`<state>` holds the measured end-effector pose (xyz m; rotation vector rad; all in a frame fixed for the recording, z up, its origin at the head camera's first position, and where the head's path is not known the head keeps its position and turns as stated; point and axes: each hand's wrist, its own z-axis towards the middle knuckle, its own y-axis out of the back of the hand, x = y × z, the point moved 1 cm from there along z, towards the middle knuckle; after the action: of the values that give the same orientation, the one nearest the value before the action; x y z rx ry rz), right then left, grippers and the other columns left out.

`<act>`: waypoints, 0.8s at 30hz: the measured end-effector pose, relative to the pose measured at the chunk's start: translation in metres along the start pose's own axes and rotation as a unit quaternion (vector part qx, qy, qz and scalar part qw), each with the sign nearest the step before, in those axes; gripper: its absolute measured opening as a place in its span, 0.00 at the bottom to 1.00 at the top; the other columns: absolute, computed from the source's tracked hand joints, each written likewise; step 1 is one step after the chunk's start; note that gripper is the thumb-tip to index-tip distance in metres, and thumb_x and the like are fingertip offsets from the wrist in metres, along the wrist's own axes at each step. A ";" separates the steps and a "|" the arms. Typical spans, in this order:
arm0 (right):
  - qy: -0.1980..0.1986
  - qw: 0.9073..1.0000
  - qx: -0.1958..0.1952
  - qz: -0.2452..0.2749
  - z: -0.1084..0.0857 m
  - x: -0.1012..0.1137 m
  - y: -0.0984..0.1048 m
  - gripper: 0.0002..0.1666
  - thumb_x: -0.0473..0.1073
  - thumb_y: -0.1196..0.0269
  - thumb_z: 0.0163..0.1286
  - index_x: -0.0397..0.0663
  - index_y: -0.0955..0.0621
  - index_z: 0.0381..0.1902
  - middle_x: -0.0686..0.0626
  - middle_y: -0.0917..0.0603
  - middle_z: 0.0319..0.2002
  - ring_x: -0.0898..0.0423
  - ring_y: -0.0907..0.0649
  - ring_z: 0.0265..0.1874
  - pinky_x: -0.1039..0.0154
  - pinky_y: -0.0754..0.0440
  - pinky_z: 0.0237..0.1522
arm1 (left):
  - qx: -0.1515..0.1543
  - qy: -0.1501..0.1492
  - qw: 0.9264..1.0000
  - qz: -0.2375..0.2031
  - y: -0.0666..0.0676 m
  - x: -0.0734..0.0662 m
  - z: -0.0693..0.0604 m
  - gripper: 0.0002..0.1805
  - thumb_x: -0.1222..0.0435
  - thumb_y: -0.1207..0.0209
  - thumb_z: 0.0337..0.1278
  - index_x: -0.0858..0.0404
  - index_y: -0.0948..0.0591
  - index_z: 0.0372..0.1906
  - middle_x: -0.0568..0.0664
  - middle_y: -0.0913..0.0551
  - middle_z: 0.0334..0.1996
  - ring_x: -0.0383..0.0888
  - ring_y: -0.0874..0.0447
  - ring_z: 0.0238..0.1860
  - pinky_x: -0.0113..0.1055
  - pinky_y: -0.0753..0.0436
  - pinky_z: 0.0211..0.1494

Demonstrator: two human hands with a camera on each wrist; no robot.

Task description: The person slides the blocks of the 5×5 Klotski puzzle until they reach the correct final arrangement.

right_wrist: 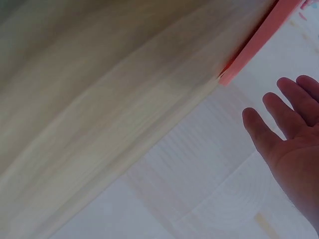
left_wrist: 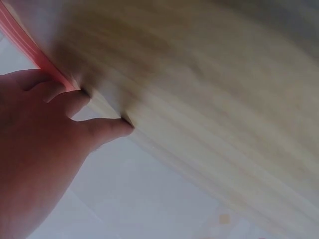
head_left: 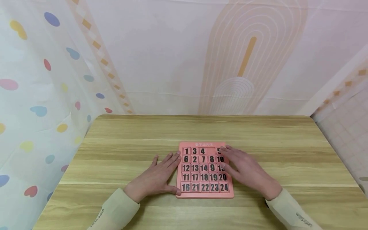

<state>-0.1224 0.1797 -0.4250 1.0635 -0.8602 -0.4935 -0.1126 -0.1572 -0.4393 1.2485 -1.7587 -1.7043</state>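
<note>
L grip (head_left: 158,178) unclenched, touching edge of pink no. puzzle (head_left: 204,195); R grip (head_left: 248,167) unclenched, over RH tiles (head_left: 222,177).

wooden table (head_left: 115,159): streaked grain | back cloth (head_left: 161,57): pale, peach arch print (head_left: 230,51) | left cloth (head_left: 17,60): coloured dots (head_left: 51,19), hearts (head_left: 31,191)

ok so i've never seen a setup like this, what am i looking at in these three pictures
There's no machine here, just a person's two bare hands. The wide picture comes from a camera worn on the head, looking forward and down; the other two come from a camera on each wrist. On the wood-grain table lies a pink number puzzle with one gap in its top row. The left hand rests at its left edge, fingers spread. The right hand is over its right side; whether it touches is hard to tell. Neither hand grips anything.
</note>
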 end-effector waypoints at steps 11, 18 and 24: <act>0.016 0.999 0.037 0.003 0.016 0.008 -0.007 0.32 0.56 0.41 0.79 0.42 0.23 0.71 0.40 0.25 0.71 0.42 0.29 0.73 0.39 0.31 0.73 | -0.007 -0.005 1.000 0.005 -0.001 0.001 -0.001 0.66 0.29 0.34 0.46 0.66 0.43 0.82 0.57 0.50 0.83 0.60 0.50 0.81 0.73 0.49 0.76; 0.036 0.997 0.064 -0.010 0.028 0.011 -0.014 0.33 0.58 0.44 0.81 0.42 0.24 0.72 0.42 0.25 0.72 0.43 0.30 0.74 0.38 0.33 0.74 | -0.006 -0.004 1.000 0.006 -0.001 0.001 -0.001 0.66 0.29 0.35 0.46 0.66 0.43 0.82 0.57 0.50 0.83 0.60 0.51 0.81 0.73 0.50 0.76; 0.050 0.995 0.085 -0.012 0.034 0.013 -0.018 0.34 0.60 0.43 0.79 0.44 0.24 0.72 0.44 0.25 0.72 0.43 0.32 0.76 0.38 0.35 0.74 | -0.006 -0.002 1.000 0.007 -0.001 0.001 0.000 0.66 0.29 0.35 0.46 0.65 0.44 0.82 0.56 0.51 0.83 0.59 0.51 0.82 0.73 0.50 0.76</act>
<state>-0.1419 0.1442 -0.4289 1.2454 -0.8130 -0.3879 -0.1132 -0.1579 -0.4408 1.2244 -1.7546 -1.7080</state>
